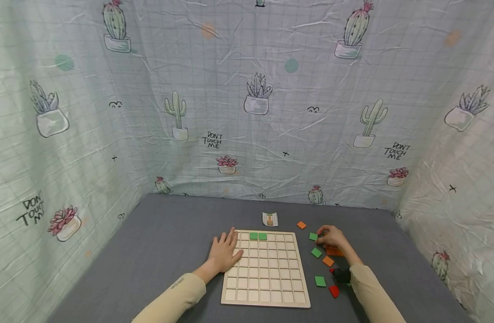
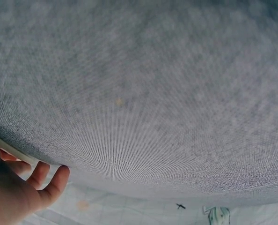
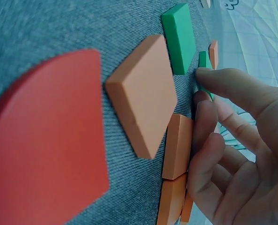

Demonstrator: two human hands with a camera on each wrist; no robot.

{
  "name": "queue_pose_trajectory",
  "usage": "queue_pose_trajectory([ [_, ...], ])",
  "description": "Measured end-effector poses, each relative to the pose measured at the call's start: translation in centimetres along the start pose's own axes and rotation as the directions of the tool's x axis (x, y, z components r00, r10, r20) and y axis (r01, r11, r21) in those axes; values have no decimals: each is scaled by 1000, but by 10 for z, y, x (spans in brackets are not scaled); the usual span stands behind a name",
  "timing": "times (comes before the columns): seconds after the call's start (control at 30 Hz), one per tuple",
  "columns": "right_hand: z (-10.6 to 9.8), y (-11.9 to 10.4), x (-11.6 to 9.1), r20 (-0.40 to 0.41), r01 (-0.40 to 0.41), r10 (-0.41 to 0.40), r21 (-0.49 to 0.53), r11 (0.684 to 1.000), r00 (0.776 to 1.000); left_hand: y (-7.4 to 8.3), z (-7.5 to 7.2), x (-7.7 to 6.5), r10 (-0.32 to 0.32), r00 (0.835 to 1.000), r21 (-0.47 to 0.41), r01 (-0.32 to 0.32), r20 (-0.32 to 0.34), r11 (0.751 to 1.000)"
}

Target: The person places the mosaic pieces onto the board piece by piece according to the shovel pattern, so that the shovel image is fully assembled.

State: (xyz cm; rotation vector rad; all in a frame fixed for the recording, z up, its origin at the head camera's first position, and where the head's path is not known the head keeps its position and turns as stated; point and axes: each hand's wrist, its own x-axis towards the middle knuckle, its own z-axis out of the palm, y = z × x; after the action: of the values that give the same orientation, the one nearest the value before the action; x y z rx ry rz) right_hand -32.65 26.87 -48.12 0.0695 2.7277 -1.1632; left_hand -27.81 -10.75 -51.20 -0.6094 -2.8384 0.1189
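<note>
A pale wooden grid board lies on the dark table, with two green square tiles set in its top row. My left hand rests flat on the board's upper left edge, fingers extended and thumb over the grid; the left wrist view catches several of its fingers by the rim. Right of the board, my right hand pinches a green square tile between thumb and fingertips, low at the table. Orange tiles lie right under this hand, partly covered by it.
Nearby on the table are loose green tiles, an orange tile and a red rounded piece. Beyond the board lies a small patterned card. A cactus-print curtain encloses the table's back and sides.
</note>
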Motion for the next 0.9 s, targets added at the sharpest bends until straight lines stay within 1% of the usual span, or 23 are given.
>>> queue_pose_trajectory([
  [0.2, 0, 0, -1, -5, 7, -7, 12, 1000, 1000, 1, -1, 0, 6, 1000, -3, -6, 3, 1000],
  [0.5, 1, 0, 0, -15, 48, -47, 50, 998, 999, -2, -1, 1, 10, 1000, -40, -10, 3, 999],
  [0.6, -1, 1, -1, 13, 80, -82, 74, 994, 997, -3, 0, 2, 13, 1000, -47, -14, -6, 999],
  [0.63, -2, 3, 0, 33, 113, -116, 85, 990, 993, -3, 0, 1, 14, 1000, -46, -14, -8, 999],
  [0.73, -5, 4, -1, 69, 135, -142, 99, 986, 987, -3, 0, 1, 12, 1000, -45, -13, -8, 999],
  [0.8, -5, 3, -1, 66, 124, -131, 95, 988, 989, -2, -1, 1, 11, 1000, -47, -11, -4, 999],
  [0.9, -2, -1, -5, 38, 72, -75, 75, 995, 996, -1, -2, 0, 10, 1000, -51, -10, 2, 999],
])
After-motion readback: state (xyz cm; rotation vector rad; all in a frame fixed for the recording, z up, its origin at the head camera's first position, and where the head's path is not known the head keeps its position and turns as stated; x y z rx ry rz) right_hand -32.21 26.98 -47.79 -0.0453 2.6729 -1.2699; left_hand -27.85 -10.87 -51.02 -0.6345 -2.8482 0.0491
